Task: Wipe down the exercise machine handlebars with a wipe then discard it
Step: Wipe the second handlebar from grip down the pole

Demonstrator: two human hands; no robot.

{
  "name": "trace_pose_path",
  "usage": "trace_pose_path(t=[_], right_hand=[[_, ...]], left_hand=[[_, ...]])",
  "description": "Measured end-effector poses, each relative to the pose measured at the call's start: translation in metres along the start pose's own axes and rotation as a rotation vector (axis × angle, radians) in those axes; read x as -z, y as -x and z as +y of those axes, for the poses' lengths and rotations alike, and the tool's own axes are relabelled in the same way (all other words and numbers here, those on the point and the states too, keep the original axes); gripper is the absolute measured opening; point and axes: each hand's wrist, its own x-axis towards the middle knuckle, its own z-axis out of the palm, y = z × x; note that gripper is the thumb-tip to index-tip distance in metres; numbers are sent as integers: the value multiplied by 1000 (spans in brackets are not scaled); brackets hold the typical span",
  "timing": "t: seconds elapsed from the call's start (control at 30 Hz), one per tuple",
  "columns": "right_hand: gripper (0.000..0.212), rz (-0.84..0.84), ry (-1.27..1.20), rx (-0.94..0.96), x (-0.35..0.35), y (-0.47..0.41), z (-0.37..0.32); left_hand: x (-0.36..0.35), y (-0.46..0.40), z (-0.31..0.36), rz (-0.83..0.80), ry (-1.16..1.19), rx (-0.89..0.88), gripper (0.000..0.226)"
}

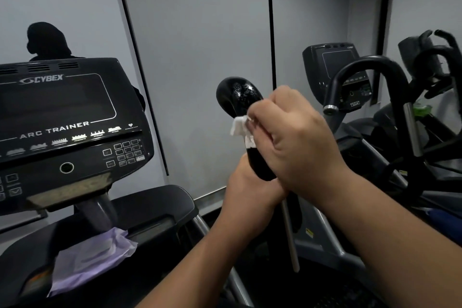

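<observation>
Gym, Cybex Arc Trainer console (pixel 62 117), second cardio machine (pixel 350 75) alongside, grey wall panels (pixel 205 32)

Grey panelled wall (pixel 205 32) (dark seams), dim gym light.

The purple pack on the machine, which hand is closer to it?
Left. The left hand grips the handlebar low down, on the side facing the purple pack. The right hand holds the wipe higher on the bar, farther away.

Crumpled white wipe (pixel 240 128) wrapped around glossy black, wet-beaded handlebar (pixel 237 95).
</observation>
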Motion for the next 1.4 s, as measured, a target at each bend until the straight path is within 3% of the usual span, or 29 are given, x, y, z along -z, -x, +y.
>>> trace_pose_path(t=[0.1, 0.2, 0.27, 0.37, 0.53, 0.7, 0.87, 1.03, 1.2, 1.4], right_hand=[[7, -73, -17, 0, 3, 16, -6], [4, -188, -53, 45, 13, 34, -10], [4, -122, -76, 2, 9, 16, -3], [6, 8, -155, -118, 0, -4, 2], [5, -74, -186, -104, 6, 36, -6], [15, 61, -287, -269, -3, 3, 15], [21, 18, -383, -317, -1, 39, 3], [14, 117, -493, -469, -14, -9, 19], [27, 91, -602, -572, -15, 30, 7], [19, 113, -648, -611, -20, -1, 20]], left_hand=[[0, 1, 2, -13, -100, -60, 10], [1, 0, 3, -22, -47, -46, 30], [-1, 1, 4, -10, -15, -54, 17], [-2, 2, 5, 27, 55, -3, 25], [2, -1, 5, -9, 8, -45, 16], [-1, -1, 4, 15, 71, 14, 22], [-1, -1, 4, 22, 88, 37, 23], [-1, 0, 5, 16, 69, 38, 28], [0, -2, 10, -34, 164, 8, 27], [1, -2, 9, -36, 160, -11, 30]])
